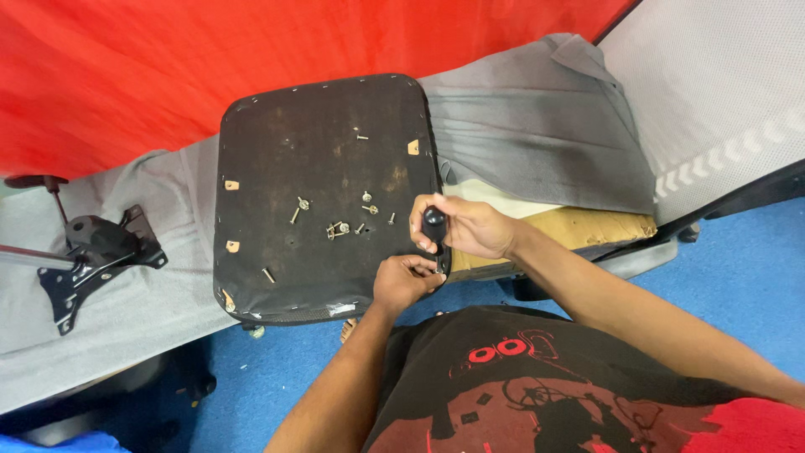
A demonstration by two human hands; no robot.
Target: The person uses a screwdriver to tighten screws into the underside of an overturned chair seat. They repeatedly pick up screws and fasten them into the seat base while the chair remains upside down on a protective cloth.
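Your right hand is closed round a black-handled tool, held upright at the seat base's near right edge. Your left hand is pinched narrow on that same edge just below the tool tip; can't tell what the fingers grip there.

The seat base lies upside down, dark underside up, corners rounded, staples along the rim. Its near edge overhangs towards you. Loose screws sit in a cluster mid-panel, close to your right hand; one more screw lies farther back. Tan tabs mark the mount points.

Open room: the left half of the panel is free of hardware except a bolt near the front left. Right of the seat, grey fabric and a foam slab crowd the edge. Left, well apart, the black metal chair mechanism lies on a grey cloth.

Blue floor below, red sheet behind, mesh chair back top right.
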